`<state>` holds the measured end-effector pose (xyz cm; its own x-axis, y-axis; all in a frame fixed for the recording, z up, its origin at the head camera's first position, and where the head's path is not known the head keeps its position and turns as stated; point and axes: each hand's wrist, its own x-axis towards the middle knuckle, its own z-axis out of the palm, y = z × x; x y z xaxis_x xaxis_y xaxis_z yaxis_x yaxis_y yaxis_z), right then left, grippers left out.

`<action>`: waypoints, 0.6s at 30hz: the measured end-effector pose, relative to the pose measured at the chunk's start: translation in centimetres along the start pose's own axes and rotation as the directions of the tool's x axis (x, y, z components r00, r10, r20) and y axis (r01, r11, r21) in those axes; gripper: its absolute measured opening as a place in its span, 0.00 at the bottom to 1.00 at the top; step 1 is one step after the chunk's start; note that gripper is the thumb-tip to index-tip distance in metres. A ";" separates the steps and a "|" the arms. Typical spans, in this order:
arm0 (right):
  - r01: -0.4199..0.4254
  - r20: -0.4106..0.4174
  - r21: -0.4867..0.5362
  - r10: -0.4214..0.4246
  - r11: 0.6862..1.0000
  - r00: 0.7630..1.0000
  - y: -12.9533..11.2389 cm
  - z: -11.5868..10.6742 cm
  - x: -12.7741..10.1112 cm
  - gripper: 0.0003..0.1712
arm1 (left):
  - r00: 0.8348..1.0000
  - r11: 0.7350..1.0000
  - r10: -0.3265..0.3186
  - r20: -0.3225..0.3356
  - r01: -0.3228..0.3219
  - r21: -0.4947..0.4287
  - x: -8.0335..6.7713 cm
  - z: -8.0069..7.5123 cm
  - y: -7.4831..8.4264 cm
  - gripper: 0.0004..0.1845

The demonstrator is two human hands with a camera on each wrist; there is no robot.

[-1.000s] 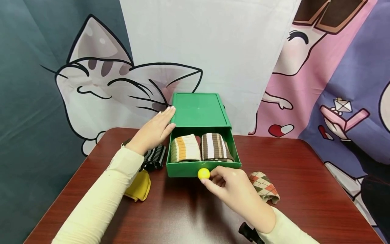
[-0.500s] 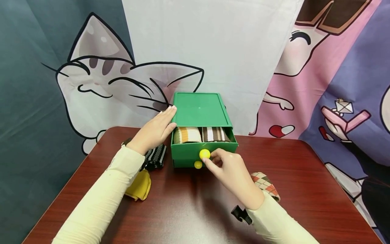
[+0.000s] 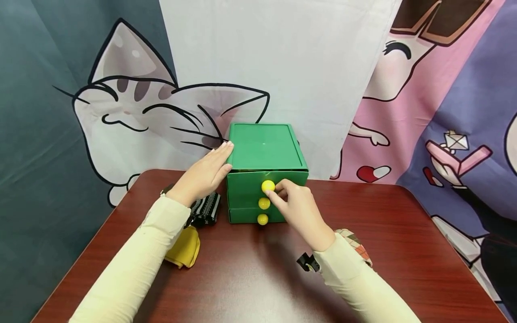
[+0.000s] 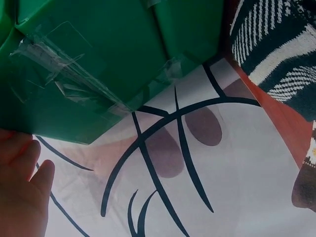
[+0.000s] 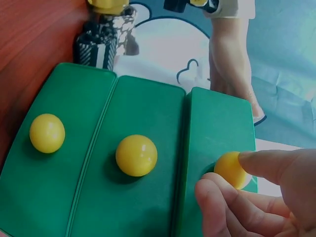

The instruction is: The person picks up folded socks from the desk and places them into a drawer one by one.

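A green chest with three drawers [image 3: 264, 148] stands at the back of the table, a round yellow knob on each drawer. My right hand [image 3: 298, 206] pinches the top drawer's yellow knob [image 5: 229, 170] between thumb and fingers. That top drawer front [image 5: 215, 128] sits slightly proud of the two below, and its contents are hidden. The middle knob [image 5: 137, 155] and bottom knob [image 5: 47, 133] are untouched. With fingers straight, my left hand [image 3: 202, 177] rests against the chest's upper left edge. In the left wrist view, its fingers touch the green side, which carries clear tape [image 4: 74, 74].
Left of the chest lies a black-and-white patterned sock [image 3: 206, 208], with a folded yellow cloth item [image 3: 185, 246] in front of it. An argyle-patterned cloth item [image 3: 355, 244] is partly behind the right forearm. A printed cat curtain [image 3: 133, 121] hangs behind the table [image 3: 226, 287].
My right hand has pushed the top drawer inward, away from me, until it is almost closed. The two rolled striped socks inside have gone out of sight. My left hand has stayed in place.
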<state>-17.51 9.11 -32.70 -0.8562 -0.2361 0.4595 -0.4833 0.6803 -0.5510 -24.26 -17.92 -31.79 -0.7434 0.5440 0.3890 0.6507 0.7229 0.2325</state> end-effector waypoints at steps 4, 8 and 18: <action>0.011 -0.009 -0.004 -0.011 1.000 1.000 0.3 0.2 0.6 0.10 | 1.000 1.000 0.004 -0.001 -0.004 -0.005 -0.2 0.1 -0.1 0.31; 0.001 -0.001 -0.004 -0.001 1.000 1.000 0.3 0.2 1.0 0.10 | 1.000 1.000 -0.002 0.009 0.002 0.019 -0.1 0.0 0.0 0.32; -0.081 0.052 0.085 0.076 0.993 0.996 1.0 0.3 0.9 0.12 | 0.999 0.993 -0.031 0.038 0.026 0.114 0.1 -0.1 0.5 0.37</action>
<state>-18.82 9.36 -33.08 -0.8990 -0.2190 0.3793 -0.4264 0.6355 -0.6437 -23.98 -17.53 -31.50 -0.7686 0.5374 0.3471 0.6089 0.7809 0.1393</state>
